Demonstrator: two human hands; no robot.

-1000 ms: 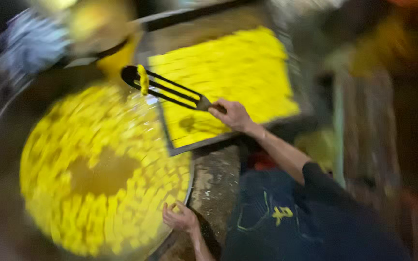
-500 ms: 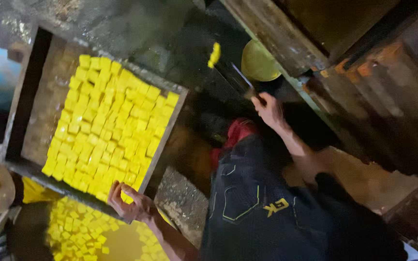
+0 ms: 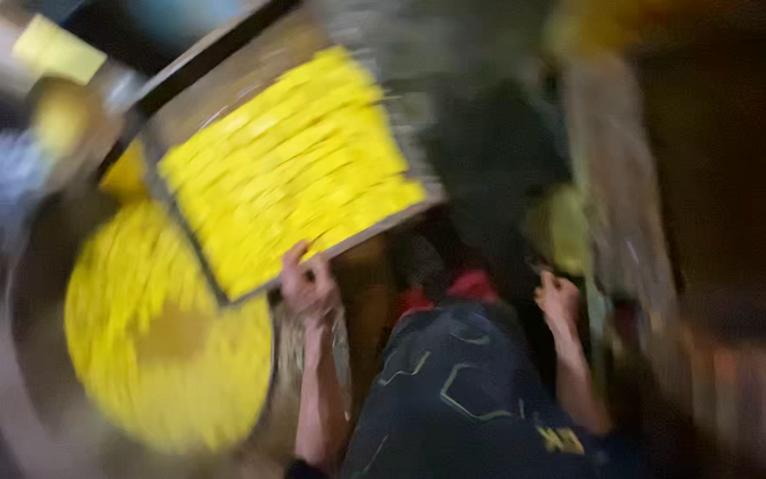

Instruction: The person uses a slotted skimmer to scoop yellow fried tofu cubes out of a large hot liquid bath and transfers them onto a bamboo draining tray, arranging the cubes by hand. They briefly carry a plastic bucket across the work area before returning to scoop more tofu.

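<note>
The view is strongly blurred. A rectangular metal tray (image 3: 246,62) carries rows of yellow cubes (image 3: 285,168). My left hand (image 3: 308,286) grips the tray's near edge, fingers over the rim. Below and left of the tray, a wide round pan (image 3: 19,302) holds several more yellow pieces (image 3: 152,346) in liquid. My right hand (image 3: 558,297) is off to the right, away from the tray, curled near a dim round yellowish object (image 3: 565,231). Blur hides whether it holds anything.
My dark trousers (image 3: 454,399) with a red cloth (image 3: 467,286) at the waist fill the lower middle. A rough wooden ledge (image 3: 613,177) runs along the right. A pale bundled cloth (image 3: 2,177) and a yellow block (image 3: 55,49) lie at the upper left.
The view has swung and blurred. My left hand stays at the tray's edge. The right hand, which held a slotted tool up high, has come down lower, and the tool no longer shows.
</note>
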